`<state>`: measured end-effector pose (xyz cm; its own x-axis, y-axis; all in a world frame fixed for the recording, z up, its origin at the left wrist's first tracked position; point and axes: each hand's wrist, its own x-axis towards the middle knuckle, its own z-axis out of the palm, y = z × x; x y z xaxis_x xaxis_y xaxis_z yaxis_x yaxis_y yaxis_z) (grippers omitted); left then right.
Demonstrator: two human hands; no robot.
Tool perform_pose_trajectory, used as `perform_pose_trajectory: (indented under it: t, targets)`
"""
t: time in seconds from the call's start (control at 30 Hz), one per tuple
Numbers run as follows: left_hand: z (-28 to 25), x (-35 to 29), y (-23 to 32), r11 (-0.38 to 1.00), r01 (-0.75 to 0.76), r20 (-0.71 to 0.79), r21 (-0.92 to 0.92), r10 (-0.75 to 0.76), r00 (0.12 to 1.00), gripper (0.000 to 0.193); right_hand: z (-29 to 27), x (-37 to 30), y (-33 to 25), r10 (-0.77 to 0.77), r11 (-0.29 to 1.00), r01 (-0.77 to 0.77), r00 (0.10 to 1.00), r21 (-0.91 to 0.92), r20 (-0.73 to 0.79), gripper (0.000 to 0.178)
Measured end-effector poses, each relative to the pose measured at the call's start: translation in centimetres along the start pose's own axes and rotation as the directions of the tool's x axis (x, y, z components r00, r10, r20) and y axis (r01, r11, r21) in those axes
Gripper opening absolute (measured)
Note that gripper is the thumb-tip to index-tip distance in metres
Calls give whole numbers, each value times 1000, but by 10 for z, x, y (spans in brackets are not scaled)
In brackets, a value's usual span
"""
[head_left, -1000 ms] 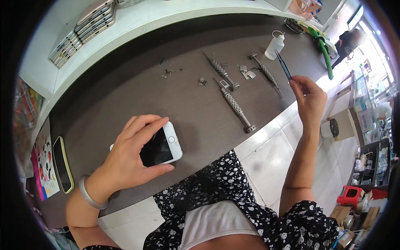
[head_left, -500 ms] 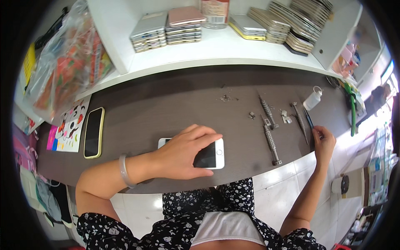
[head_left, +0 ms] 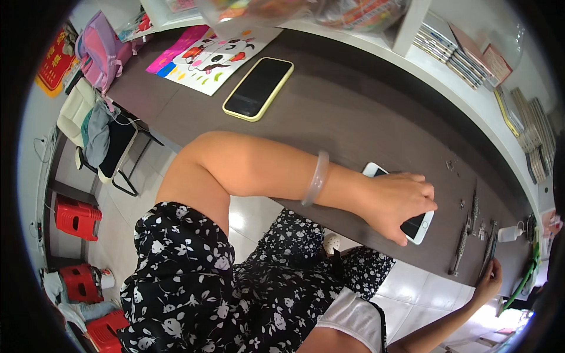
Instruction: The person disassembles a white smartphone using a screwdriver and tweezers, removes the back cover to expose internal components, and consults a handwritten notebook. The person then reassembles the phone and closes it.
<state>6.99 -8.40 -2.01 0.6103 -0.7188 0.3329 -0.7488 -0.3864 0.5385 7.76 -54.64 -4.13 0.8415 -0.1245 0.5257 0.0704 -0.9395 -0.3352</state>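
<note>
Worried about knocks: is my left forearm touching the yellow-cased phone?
Apart: the head view shows a strip of tabletop between left forearm and yellow-cased phone.

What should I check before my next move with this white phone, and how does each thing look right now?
1. Grip of the left hand on the white phone: ok, thumb and fingers at opposite long edges.
2. Screen fully uncovered: not ok, the left hand hides its middle.
3. What the right hand holds: cannot tell, the fingertips are too small in view.
4. Small metal parts gathered together: not ok, they lie in separate spots on the desk.
5. Yellow-edged phone out of the way: ok, well apart from the white phone.
</note>
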Motion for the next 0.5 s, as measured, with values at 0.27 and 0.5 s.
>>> perform_pose_trajectory:
  t: [0.27, 0.5]
  targets:
    - [6, 18, 4, 992, -125, -42, 3, 125, 991, 67, -20, -10, 16, 87, 995, -88, 996, 44, 30, 32]
    - [-3, 14, 13, 998, -49, 3, 48, 49, 999, 66, -8, -14, -23, 101, 994, -91, 977, 61, -189, 31]
